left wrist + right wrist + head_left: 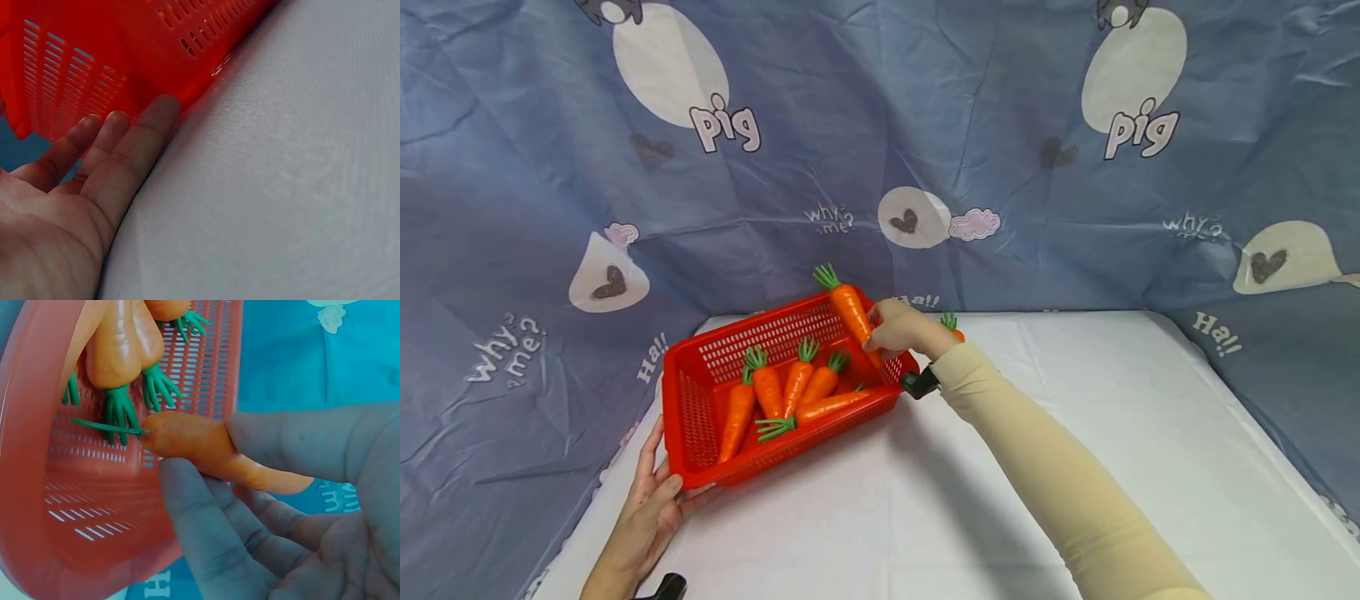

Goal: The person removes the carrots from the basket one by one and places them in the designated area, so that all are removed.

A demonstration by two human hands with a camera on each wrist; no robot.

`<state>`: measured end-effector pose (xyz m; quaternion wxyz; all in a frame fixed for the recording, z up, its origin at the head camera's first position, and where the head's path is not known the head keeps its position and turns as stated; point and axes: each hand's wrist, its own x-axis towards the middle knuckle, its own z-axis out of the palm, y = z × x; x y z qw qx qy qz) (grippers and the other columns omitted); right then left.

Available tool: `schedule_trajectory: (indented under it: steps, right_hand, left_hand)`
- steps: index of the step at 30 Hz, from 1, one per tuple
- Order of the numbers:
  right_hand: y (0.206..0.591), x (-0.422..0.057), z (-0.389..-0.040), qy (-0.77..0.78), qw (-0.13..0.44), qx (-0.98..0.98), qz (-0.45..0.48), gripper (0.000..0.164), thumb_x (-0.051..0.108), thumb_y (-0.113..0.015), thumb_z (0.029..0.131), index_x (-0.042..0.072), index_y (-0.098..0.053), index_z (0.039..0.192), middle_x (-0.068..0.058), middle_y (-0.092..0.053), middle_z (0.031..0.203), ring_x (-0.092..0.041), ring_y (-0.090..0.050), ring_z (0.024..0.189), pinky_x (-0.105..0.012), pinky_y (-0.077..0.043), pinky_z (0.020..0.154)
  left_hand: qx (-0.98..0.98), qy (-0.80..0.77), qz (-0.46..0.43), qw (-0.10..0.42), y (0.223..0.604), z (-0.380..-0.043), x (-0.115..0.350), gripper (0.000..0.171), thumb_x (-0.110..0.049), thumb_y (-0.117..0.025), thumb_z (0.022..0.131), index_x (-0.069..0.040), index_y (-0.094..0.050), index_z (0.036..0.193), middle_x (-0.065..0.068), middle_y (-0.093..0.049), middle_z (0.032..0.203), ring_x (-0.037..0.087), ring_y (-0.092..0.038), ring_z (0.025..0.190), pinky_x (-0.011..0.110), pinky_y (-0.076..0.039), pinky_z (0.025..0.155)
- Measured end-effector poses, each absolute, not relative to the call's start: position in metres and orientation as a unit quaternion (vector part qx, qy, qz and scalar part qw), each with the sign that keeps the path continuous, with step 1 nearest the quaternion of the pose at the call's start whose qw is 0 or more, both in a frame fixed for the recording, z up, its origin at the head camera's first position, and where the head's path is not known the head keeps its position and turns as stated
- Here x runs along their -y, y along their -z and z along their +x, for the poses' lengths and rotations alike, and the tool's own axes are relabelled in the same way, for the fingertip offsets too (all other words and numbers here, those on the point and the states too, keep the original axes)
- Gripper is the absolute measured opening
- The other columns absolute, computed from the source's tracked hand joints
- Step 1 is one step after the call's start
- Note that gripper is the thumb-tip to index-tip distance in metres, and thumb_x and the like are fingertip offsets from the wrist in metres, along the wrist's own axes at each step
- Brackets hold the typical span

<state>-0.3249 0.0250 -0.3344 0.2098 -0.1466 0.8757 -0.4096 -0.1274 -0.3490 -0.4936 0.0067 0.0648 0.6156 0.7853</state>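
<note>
A red perforated plastic basket (700, 479) sits at an angle on the white surface, with several orange carrots (765, 390) with green tops inside. My left hand (643, 517) grips its near left corner, thumb at the rim. In the left wrist view, the fingers (140, 147) reach along the basket's lower corner (144, 37). Over the basket's far right end, my right hand (901, 327) holds another carrot (850, 310), its green top up and toward the back. The right wrist view shows that carrot (187, 439) pinched between thumb and fingers.
Partly hidden behind my right wrist, one more carrot (957, 332) lies outside the basket. White cloth (1075, 400) covers the table. A blue printed curtain (850, 125) hangs at the back and both sides.
</note>
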Motion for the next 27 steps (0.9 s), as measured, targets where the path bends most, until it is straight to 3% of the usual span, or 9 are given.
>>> schedule_trajectory:
  steps: [11,19,27]
  right_hand:
    - [0.332,-0.044,-0.326,0.455,0.217,-0.855,-0.122,0.053,0.003,-0.072,0.097,-0.005,-0.051,0.146,-0.019,-0.063,0.123,-0.022,-0.07,0.093,-0.037,-0.065,0.093]
    - [0.331,-0.06,-0.325,0.46,0.21,-0.855,-0.118,0.055,0.004,-0.071,0.099,-0.006,-0.049,0.148,-0.023,-0.061,0.132,-0.023,-0.069,0.099,-0.04,-0.064,0.096]
    - [0.333,-0.079,-0.324,0.479,0.197,-0.848,-0.109,0.057,0.002,-0.07,0.099,-0.007,-0.047,0.15,-0.021,-0.06,0.126,-0.025,-0.07,0.1,-0.041,-0.065,0.095]
  left_hand:
    - [-0.62,-0.783,0.048,0.011,0.495,-0.128,0.349,0.077,-0.014,-0.041,0.113,-0.048,-0.003,0.17,-0.013,-0.041,0.161,0.01,-0.07,0.128,0.043,-0.065,0.094]
    - [-0.612,-0.788,0.057,0.01,0.495,-0.128,0.35,0.076,-0.014,-0.042,0.113,-0.047,-0.004,0.17,-0.014,-0.045,0.16,0.011,-0.069,0.13,0.044,-0.065,0.094]
    - [-0.61,-0.79,0.062,0.011,0.496,-0.128,0.35,0.077,-0.012,-0.041,0.113,-0.047,-0.004,0.17,-0.015,-0.047,0.16,0.011,-0.069,0.13,0.044,-0.065,0.095]
